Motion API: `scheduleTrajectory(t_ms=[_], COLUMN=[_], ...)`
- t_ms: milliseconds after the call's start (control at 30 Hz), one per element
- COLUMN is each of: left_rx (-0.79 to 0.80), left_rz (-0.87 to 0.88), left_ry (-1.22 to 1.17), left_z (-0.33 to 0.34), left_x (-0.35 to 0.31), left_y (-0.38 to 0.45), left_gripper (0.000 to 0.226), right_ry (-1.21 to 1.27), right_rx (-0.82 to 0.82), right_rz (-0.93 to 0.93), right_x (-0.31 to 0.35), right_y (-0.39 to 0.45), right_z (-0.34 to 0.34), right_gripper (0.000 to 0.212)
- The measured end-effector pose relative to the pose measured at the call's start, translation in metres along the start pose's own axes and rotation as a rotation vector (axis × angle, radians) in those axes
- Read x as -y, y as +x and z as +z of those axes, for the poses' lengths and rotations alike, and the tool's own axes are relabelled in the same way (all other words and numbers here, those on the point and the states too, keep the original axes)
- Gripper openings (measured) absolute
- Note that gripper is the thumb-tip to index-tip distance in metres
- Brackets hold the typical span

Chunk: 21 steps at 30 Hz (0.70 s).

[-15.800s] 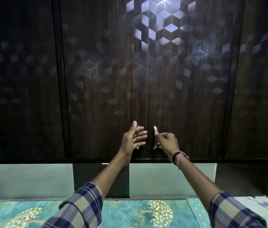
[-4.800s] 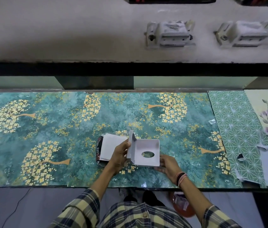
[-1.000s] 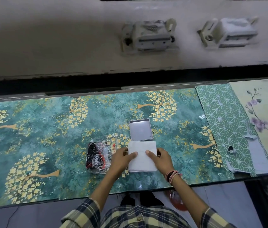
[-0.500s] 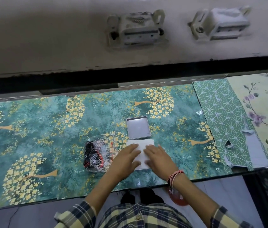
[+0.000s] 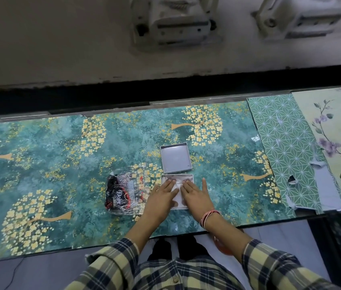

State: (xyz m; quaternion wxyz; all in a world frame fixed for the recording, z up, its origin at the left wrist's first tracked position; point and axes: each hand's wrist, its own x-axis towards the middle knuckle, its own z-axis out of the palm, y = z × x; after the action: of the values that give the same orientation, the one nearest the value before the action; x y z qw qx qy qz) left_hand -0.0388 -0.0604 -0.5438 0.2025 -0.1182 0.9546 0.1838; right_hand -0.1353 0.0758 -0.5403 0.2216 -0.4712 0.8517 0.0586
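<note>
A small white box (image 5: pixel 176 177) lined with white paper lies on the teal tree-patterned counter (image 5: pixel 60 160). My left hand (image 5: pixel 162 197) and my right hand (image 5: pixel 194 195) lie flat side by side on it, straight fingers pressing the white paper down into the box. The box's grey lid (image 5: pixel 175 158) lies upturned just beyond it. A clear plastic packet with black and red print (image 5: pixel 123 193) sits to the left of the box, beside my left hand.
The underside of an overhead cabinet (image 5: pixel 60 38) with two white hinges (image 5: pixel 173 19) fills the top. A green geometric sheet (image 5: pixel 286 147) and a floral sheet (image 5: pixel 336 143) cover the counter's right end. The counter's front edge (image 5: pixel 102 246) runs below my wrists.
My hands have slid forward over the white paper and flattened on it, pushing it down so the box's rim now shows around it. The view has also shifted slightly.
</note>
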Motion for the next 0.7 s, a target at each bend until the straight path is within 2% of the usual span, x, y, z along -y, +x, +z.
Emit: scheduleTrajectory(t_ms=[167,300,400,467,500,567,633,700], left_rx=[0.017,-0.1,-0.091,-0.066,-0.065,-0.063,-0.099,-0.16], left_rz=[-0.008,-0.021,-0.036,-0.034,-0.034,-0.036,-0.028,-0.02], left_ry=[0.0,0.112,0.177,0.195,0.194,0.184,0.15,0.083], left_z=[-0.003,-0.006,-0.004,-0.007,-0.009,-0.014,-0.016,-0.015], left_x=[0.001,-0.002,0.001,0.0,-0.001,-0.004,-0.004,-0.002], left_y=[0.002,-0.002,-0.004,-0.002,0.0,0.0,-0.003,-0.008], left_gripper=[0.056,0.041,0.036,0.036,0.035,0.035,0.035,0.035], right_ry=[-0.012,0.009,-0.043,-0.048,-0.02,0.091,0.262,0.485], right_rx=[0.061,0.019,0.097,0.138,0.113,-0.046,-0.26,-0.284], right_rz=[0.024,0.006,-0.013,-0.031,-0.032,0.014,0.137,0.331], right_x=[0.003,-0.001,-0.005,-0.006,-0.007,-0.01,-0.018,-0.03], right_y=[0.004,0.002,0.002,0.004,0.006,0.013,0.027,0.046], right_z=[-0.008,-0.02,-0.021,-0.023,-0.028,-0.041,-0.051,-0.057], right_gripper=[0.054,0.054,0.059,0.054,0.046,0.031,0.027,0.03])
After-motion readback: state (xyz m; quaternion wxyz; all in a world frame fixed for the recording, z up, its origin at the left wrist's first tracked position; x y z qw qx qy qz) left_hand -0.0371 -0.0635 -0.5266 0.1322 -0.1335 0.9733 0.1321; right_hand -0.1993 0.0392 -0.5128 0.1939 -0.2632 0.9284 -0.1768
